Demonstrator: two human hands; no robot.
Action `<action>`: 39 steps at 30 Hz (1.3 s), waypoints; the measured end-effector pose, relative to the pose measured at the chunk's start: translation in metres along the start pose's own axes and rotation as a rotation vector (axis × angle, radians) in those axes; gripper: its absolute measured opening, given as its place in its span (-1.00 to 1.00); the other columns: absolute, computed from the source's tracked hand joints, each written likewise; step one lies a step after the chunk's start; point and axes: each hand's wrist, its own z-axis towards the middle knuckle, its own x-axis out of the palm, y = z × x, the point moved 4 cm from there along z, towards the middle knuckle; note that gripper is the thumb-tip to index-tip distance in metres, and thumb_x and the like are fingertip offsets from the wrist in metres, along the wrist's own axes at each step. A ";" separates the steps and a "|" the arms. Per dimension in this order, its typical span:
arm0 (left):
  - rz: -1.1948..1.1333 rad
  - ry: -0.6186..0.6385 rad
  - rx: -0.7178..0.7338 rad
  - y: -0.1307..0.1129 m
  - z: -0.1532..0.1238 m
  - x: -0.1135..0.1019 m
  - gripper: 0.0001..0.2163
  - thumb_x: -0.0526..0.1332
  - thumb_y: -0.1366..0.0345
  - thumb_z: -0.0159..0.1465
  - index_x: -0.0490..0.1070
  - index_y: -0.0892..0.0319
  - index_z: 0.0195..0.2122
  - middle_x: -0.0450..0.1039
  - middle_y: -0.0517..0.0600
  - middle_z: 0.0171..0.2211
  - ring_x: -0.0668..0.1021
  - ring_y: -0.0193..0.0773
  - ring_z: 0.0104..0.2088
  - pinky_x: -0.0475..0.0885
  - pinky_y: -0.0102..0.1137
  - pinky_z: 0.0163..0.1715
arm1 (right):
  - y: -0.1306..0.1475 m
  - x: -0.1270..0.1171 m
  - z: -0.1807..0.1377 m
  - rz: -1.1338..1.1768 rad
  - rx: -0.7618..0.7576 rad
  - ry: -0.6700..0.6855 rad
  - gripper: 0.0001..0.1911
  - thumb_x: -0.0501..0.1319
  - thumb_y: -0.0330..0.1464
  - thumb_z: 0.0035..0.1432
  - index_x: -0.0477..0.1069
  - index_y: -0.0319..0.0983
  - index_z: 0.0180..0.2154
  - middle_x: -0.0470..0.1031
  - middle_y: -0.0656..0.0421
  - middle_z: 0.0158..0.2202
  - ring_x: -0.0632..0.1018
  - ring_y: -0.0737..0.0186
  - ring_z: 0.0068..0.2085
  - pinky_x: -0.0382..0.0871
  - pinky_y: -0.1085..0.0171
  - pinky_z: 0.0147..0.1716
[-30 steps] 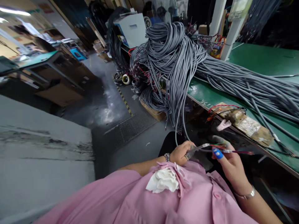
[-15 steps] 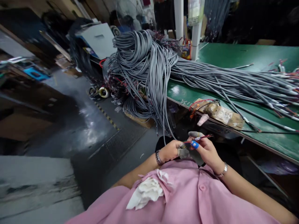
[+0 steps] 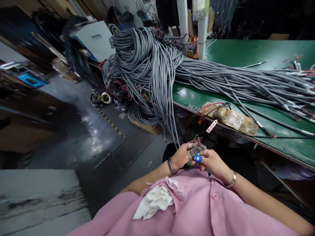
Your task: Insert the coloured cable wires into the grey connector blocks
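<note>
My left hand (image 3: 183, 156), with grey finger covers, is closed on the end of a grey cable. The cable's thin coloured wires (image 3: 197, 141) fan up above the fingers. Pressed against it, my right hand (image 3: 213, 163) has blue tape on the thumb, and its fingers pinch at the same cable end; the exact contact is hidden behind the fingers. Both hands are in front of my pink shirt, below the bench edge. A hanging bunch of grey cables (image 3: 161, 85) drops from the bench toward my left hand.
The green bench (image 3: 183, 93) carries a long bundle of grey cables (image 3: 228, 78) with stripped ends at the right. A taped wooden block (image 3: 231, 118) lies on its front edge, with a pink tag (image 3: 212, 126) hanging there. A white box (image 3: 94, 39) stands at the back left.
My hands have come together. The right hand moved left and no longer holds the wire end out to the right; a fan of coloured wires now stands up above the left fingers.
</note>
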 end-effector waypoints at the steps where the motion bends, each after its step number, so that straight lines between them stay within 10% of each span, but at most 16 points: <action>1: -0.006 0.001 -0.019 0.001 0.001 0.001 -0.49 0.27 -0.05 0.11 0.46 0.30 -0.08 0.39 -0.05 -0.49 0.27 -0.51 -0.65 0.18 -0.54 -0.63 | -0.002 -0.001 0.001 0.011 0.013 -0.002 -0.61 0.33 -0.10 0.00 0.50 -0.34 -0.37 0.55 0.11 -0.45 0.36 0.47 -0.63 0.22 0.41 -0.61; 16: 0.137 -0.152 0.032 -0.003 -0.006 -0.014 -0.59 0.24 0.02 0.17 0.38 0.27 -0.62 0.34 -0.06 -0.67 0.31 -0.45 -0.61 0.21 -0.48 -0.50 | 0.040 -0.030 -0.005 -0.250 -0.126 -0.206 -0.65 0.23 -0.11 0.12 0.38 -0.23 -0.18 0.50 0.12 -0.30 0.44 0.33 -0.43 0.31 0.33 -0.50; 29: 0.151 -0.126 0.007 -0.006 -0.019 0.000 -0.68 0.35 0.09 0.07 0.33 0.23 -0.41 0.38 -0.12 -0.60 0.38 -0.45 -0.66 0.24 -0.53 -0.63 | 0.038 -0.012 -0.002 -0.061 -0.132 -0.205 -0.76 0.29 -0.21 0.09 0.39 -0.24 -0.33 0.33 0.27 -0.51 0.26 0.43 -0.55 0.13 0.36 -0.55; 39: -0.132 -0.448 0.111 -0.006 -0.018 -0.011 -0.70 0.31 0.09 0.10 0.39 0.25 -0.37 0.46 -0.07 -0.52 0.40 -0.47 -0.68 0.14 -0.55 -0.71 | 0.034 0.000 -0.007 -0.006 -0.128 -0.216 -0.74 0.33 -0.20 0.03 0.36 -0.24 -0.45 0.26 0.30 -0.57 0.22 0.42 -0.54 0.11 0.35 -0.55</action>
